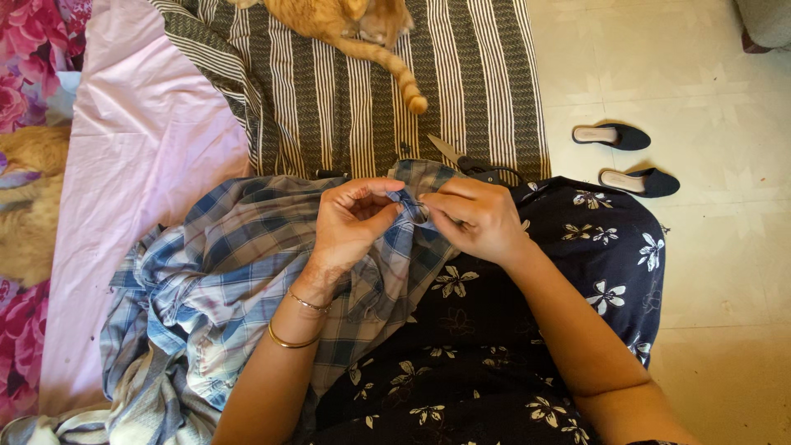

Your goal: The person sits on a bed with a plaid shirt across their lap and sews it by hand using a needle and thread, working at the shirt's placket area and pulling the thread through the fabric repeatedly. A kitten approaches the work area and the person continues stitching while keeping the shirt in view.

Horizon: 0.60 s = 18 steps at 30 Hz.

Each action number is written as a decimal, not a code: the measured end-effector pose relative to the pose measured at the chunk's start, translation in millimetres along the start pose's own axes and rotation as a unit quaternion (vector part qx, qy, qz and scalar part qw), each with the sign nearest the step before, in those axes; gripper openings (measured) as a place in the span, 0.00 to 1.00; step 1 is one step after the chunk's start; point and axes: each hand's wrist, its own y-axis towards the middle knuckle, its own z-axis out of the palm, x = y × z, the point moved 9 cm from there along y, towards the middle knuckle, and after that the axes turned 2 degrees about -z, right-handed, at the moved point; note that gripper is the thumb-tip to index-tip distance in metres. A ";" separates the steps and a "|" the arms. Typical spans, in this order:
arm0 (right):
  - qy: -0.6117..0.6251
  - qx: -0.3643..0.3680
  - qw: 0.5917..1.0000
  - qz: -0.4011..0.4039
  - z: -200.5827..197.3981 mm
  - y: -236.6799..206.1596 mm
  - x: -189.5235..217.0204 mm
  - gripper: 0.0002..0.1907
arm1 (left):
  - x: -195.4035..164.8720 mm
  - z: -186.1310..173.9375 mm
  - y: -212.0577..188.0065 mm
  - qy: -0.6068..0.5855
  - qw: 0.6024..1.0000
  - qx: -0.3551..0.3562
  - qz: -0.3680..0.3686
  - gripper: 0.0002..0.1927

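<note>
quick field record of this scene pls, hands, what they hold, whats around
left hand: pinches a fold of the blue plaid shirt
right hand: pinches the same fold, close to the left
scissors: on the striped cloth, beyond the hands
cat: orange, lying on the striped cloth
slippers: dark pair on the floor

I see no packages, labels, signs or screens anywhere in my view, from twelve o'clock round to six and back.
</note>
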 end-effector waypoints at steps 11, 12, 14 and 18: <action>0.013 0.009 1.000 0.012 4.7 -3.3 -3.3 0.08 | -1.2 0.4 0.2 0.006 1.000 0.000 -0.001 0.14; 0.014 0.013 1.000 0.012 5.6 -3.3 -3.2 0.08 | -1.6 0.2 0.1 0.011 1.000 0.000 0.001 0.14; 0.019 0.018 1.000 0.015 7.3 -3.7 -3.5 0.08 | -1.8 0.0 0.4 0.008 1.000 0.001 0.004 0.14; 0.033 0.024 0.999 0.019 12.1 -5.4 -3.4 0.08 | 2.2 1.1 0.4 -0.001 1.000 -0.003 0.006 0.14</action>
